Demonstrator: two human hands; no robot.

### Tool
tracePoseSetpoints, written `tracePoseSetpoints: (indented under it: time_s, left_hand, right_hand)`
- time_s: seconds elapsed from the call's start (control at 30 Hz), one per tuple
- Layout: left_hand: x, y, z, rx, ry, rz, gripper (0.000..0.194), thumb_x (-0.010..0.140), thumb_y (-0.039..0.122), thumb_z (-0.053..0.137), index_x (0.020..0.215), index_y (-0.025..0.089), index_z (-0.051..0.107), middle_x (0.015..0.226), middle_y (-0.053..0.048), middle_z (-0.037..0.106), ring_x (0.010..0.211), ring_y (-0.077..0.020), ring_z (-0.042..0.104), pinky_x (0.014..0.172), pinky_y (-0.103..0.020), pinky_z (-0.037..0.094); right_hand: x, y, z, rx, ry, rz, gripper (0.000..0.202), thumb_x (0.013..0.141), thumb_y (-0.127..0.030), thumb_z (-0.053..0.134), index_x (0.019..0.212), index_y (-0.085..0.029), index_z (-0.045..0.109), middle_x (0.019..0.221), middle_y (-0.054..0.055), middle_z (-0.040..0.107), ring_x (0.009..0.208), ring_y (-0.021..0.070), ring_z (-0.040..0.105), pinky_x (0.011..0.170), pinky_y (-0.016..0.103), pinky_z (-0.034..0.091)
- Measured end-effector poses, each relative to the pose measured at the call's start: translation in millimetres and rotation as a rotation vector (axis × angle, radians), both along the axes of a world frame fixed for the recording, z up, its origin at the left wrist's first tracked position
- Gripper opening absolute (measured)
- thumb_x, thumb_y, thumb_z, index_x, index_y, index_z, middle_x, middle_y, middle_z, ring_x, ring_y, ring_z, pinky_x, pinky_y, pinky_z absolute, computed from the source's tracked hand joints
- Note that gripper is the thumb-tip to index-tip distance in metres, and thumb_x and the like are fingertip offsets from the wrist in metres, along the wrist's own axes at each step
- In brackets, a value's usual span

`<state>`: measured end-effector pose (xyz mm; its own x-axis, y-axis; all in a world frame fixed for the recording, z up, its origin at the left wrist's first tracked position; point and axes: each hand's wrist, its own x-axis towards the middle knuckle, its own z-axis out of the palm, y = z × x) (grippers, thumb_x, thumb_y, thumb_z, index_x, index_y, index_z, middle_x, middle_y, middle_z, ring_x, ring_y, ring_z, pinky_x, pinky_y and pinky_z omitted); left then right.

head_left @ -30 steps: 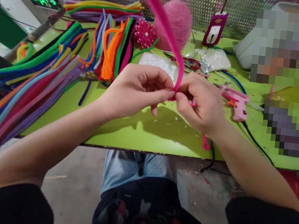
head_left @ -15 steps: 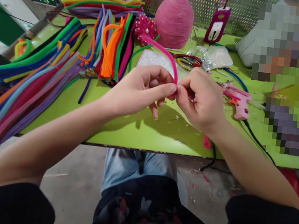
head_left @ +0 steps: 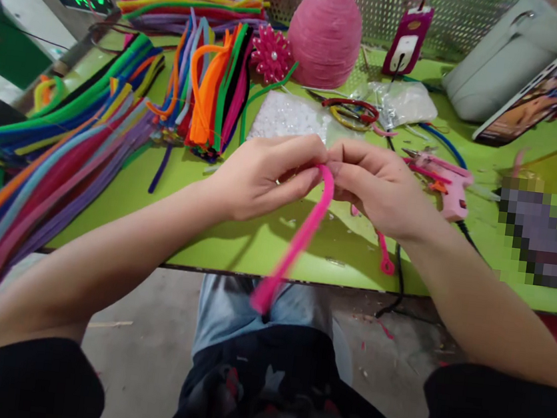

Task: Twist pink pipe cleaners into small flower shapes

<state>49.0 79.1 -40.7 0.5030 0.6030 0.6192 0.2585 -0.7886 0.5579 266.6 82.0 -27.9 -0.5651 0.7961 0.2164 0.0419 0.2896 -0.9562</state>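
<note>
A bright pink pipe cleaner (head_left: 300, 238) is pinched between my two hands over the front of the green table. My left hand (head_left: 272, 175) grips it with thumb and fingers, the fingertips meeting those of my right hand (head_left: 376, 183). The right fingers are closed at the same spot, and the part inside them is hidden. The pipe cleaner's long tail bends over and hangs down toward my lap, its tip blurred. Behind the hands sits a pink flower with a pearl centre (head_left: 272, 54), beside a pink ridged dome (head_left: 324, 36).
Bundles of coloured pipe cleaners (head_left: 74, 145) fill the left side. Behind my hands lie a bag of pearly beads (head_left: 289, 116) and scissors (head_left: 352, 112). To the right are a pink glue gun (head_left: 450, 181) with a black cord and a propped phone (head_left: 548, 92). A small pink looped piece (head_left: 386, 258) lies near the edge.
The pipe cleaner's free end has swung from pointing up and away to hanging down toward me. My left hand has turned over it; both hands stay together.
</note>
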Motion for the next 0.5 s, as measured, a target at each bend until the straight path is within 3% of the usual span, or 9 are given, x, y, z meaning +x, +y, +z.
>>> tracePoseSetpoints:
  time_s: [0.1, 0.27, 0.4, 0.5]
  left_hand:
    - [3.0, -3.4, 1.7, 0.01, 0.004, 0.054, 0.013, 0.098, 0.025, 0.064, 0.086, 0.025, 0.069, 0.072, 0.001, 0.059, 0.064, -0.0128, 0.055, 0.064, -0.03, 0.044]
    - [9.4, -10.1, 3.8, -0.17, -0.037, 0.16, 0.027, 0.099, 0.031, 0.06, 0.073, 0.024, 0.062, 0.065, 0.001, 0.058, 0.059, -0.0124, 0.051, 0.061, -0.029, 0.046]
    - [7.6, -7.9, 4.8, -0.317, -0.08, 0.093, 0.037, 0.103, 0.035, 0.062, 0.068, 0.022, 0.063, 0.066, -0.001, 0.058, 0.066, -0.0143, 0.062, 0.065, -0.03, 0.054]
    - [4.9, -3.9, 3.5, -0.414, -0.147, 0.028, 0.041, 0.106, 0.038, 0.06, 0.068, 0.021, 0.061, 0.066, -0.002, 0.056, 0.064, -0.0139, 0.061, 0.058, -0.029, 0.051]
  right_hand:
    - [-1.1, -2.4, -0.6, 0.016, 0.03, 0.013, 0.035, 0.102, -0.045, 0.072, 0.079, -0.023, 0.057, 0.067, -0.005, 0.043, 0.059, 0.0099, 0.038, 0.054, 0.027, 0.033]
    - [-0.6, -7.1, 0.2, 0.202, -0.026, -0.083, 0.026, 0.098, -0.032, 0.072, 0.078, -0.024, 0.058, 0.071, -0.003, 0.048, 0.064, 0.0125, 0.042, 0.058, 0.03, 0.035]
    - [3.8, -8.7, 3.2, 0.3, -0.125, -0.102, 0.024, 0.102, -0.034, 0.066, 0.081, -0.024, 0.061, 0.073, -0.002, 0.054, 0.064, 0.0134, 0.046, 0.057, 0.031, 0.036]
    - [7.9, -7.3, 5.9, 0.461, -0.22, -0.094, 0.019, 0.105, -0.034, 0.062, 0.088, -0.026, 0.062, 0.077, -0.001, 0.059, 0.068, 0.016, 0.052, 0.063, 0.034, 0.041]
